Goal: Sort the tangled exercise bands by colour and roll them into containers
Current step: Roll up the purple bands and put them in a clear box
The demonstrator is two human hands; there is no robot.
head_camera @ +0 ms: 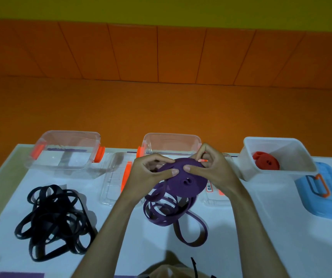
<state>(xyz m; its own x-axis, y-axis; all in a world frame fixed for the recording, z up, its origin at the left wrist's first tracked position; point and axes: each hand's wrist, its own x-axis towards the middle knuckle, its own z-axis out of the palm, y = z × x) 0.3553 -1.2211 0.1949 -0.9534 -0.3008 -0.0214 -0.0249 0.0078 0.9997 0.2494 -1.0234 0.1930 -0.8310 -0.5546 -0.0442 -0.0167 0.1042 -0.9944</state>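
A purple band roll [183,181] is held above the table centre, with its loose purple loops [169,213] trailing onto the white table [261,227]. My left hand [151,171] pinches the roll's left edge. My right hand [211,167] grips its upper right edge, thumb pressed on the flat face. A tangled black band [54,223] lies at the left. A rolled red band [266,160] sits inside the white container [301,155] at the right. Two clear containers with orange latches, one on the left [66,151] and one in the centre [171,143], stand at the back.
Clear lids lie flat by the centre container, one on the left [115,177] and one on the right [217,195]. A blue lid with an orange handle [323,191] rests at the far right. An orange wall stands behind the table's far edge.
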